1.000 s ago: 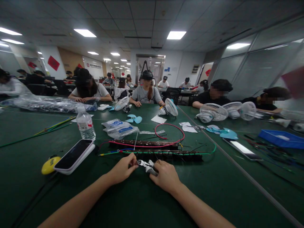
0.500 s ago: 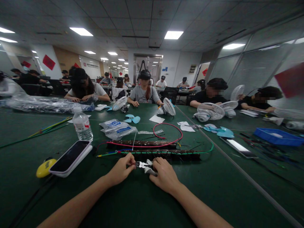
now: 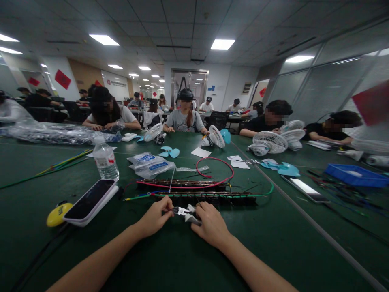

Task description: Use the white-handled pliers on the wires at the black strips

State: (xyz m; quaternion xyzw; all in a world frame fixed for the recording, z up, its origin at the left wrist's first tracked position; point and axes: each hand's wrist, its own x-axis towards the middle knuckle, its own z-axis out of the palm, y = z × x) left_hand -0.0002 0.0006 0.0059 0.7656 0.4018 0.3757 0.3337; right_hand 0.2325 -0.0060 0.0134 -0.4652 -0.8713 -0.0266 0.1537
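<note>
My right hand (image 3: 211, 225) is wrapped around the white-and-grey handles of a pair of pliers (image 3: 183, 211), whose jaws point left. The thumb and fingers of my left hand (image 3: 154, 218) are pinched together at the tip of those jaws; what they hold is too small to make out. Just beyond both hands lie two long dark strips (image 3: 209, 200) with copper-coloured wiring along them. A green wire (image 3: 271, 187) runs along the nearer strip and curves round its right end. A red wire (image 3: 232, 172) loops over the farther one, and a white cable tie (image 3: 172, 180) stands up between them.
On my left are a phone (image 3: 91, 200), a yellow object (image 3: 57, 215) and a water bottle (image 3: 105, 160). Plastic bags (image 3: 150, 165) lie behind the strips. Fans (image 3: 269, 142), blue blades (image 3: 168, 152), another phone (image 3: 304, 189) and a blue tray (image 3: 355, 175) are farther off. Several people sit around.
My hands and the pliers have barely moved. Across the table, a blue fan blade now shows beside the middle fan. At right, a co-worker's raised fan guard has come lower and left.
</note>
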